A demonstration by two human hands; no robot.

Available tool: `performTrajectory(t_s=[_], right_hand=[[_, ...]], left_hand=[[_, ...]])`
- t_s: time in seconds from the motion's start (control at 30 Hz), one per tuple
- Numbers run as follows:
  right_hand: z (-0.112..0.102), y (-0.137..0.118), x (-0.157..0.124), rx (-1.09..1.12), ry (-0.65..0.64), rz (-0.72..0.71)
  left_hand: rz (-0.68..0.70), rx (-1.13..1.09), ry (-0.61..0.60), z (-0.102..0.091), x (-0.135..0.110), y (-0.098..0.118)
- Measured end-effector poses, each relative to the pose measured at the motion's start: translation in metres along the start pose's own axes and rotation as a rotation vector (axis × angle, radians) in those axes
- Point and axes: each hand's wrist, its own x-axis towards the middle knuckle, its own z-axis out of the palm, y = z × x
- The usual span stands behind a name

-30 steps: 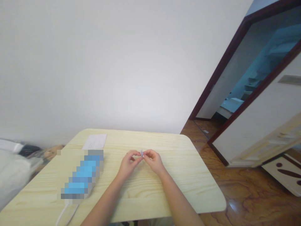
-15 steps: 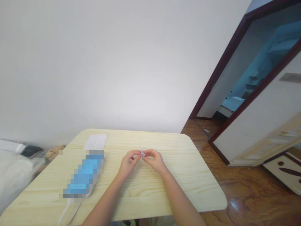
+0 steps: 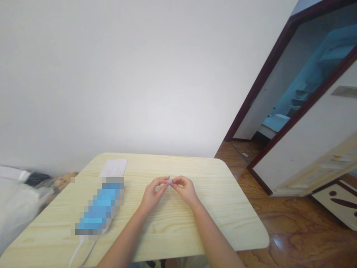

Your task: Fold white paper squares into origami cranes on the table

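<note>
Between my two hands, over the middle of the table (image 3: 178, 223), is a small whitish-grey piece (image 3: 170, 181) that looks like crumpled or folded paper. From the left, my left hand (image 3: 152, 193) pinches it between thumb and fingertips. On its right side, my right hand (image 3: 186, 191) grips it in the same kind of pinch. The fingertips cover part of the piece, and its exact shape is too small to make out.
A white sheet of paper (image 3: 113, 168) lies at the table's back left. In front of it is a blurred-out blue device (image 3: 100, 206) with a white cable (image 3: 76, 253). A white wall (image 3: 167, 74) stands behind; a doorway (image 3: 279, 96) opens at right.
The small piece has turned or been reshaped between my fingertips: it was narrow and upright, and now shows a broader, paler face. My hands have barely moved.
</note>
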Motion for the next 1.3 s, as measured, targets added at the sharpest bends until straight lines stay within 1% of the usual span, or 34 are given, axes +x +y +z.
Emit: performTrajectory(t_s=[0.13, 0.3, 0.37, 0.47, 0.53, 0.63, 0.73, 0.87, 1.0, 1.07, 1.13, 1.3], right_hand=[[0.0, -0.002, -0.001, 0.028, 0.013, 0.016], [0.0, -0.001, -0.001, 0.014, 0.027, 0.025], [0.0, 0.0, -0.001, 0.011, 0.025, 0.024], [0.002, 0.003, -0.001, 0.029, -0.007, 0.03], [0.003, 0.004, -0.001, 0.029, -0.049, 0.021], [0.005, 0.006, -0.001, -0.004, -0.089, 0.015], [0.004, 0.009, -0.001, -0.013, -0.093, 0.048], [0.003, 0.013, 0.001, -0.031, -0.075, 0.08], [0.004, 0.016, 0.001, 0.066, -0.078, 0.103], [0.004, 0.015, 0.001, 0.112, -0.068, 0.087], [0.004, 0.014, 0.001, 0.106, -0.057, 0.057], [0.002, 0.004, -0.002, -0.082, -0.041, -0.058]], left_hand=[[-0.008, 0.018, -0.021, -0.001, -0.001, 0.0], [-0.02, 0.013, 0.032, 0.001, 0.0, -0.002], [0.001, 0.002, 0.02, 0.001, 0.0, -0.002], [0.048, 0.033, -0.009, 0.002, 0.0, -0.004], [0.043, 0.056, 0.002, 0.002, 0.0, -0.006], [-0.019, 0.061, 0.013, 0.002, -0.001, -0.01], [-0.122, 0.001, -0.022, 0.003, -0.002, -0.012], [-0.232, -0.209, -0.059, 0.006, -0.001, -0.011], [-0.261, -0.378, -0.041, 0.008, 0.001, -0.009], [-0.258, -0.41, -0.046, 0.009, 0.001, -0.01], [-0.267, -0.42, -0.054, 0.009, 0.0, -0.01], [-0.317, -0.363, -0.063, 0.009, 0.0, -0.011]])
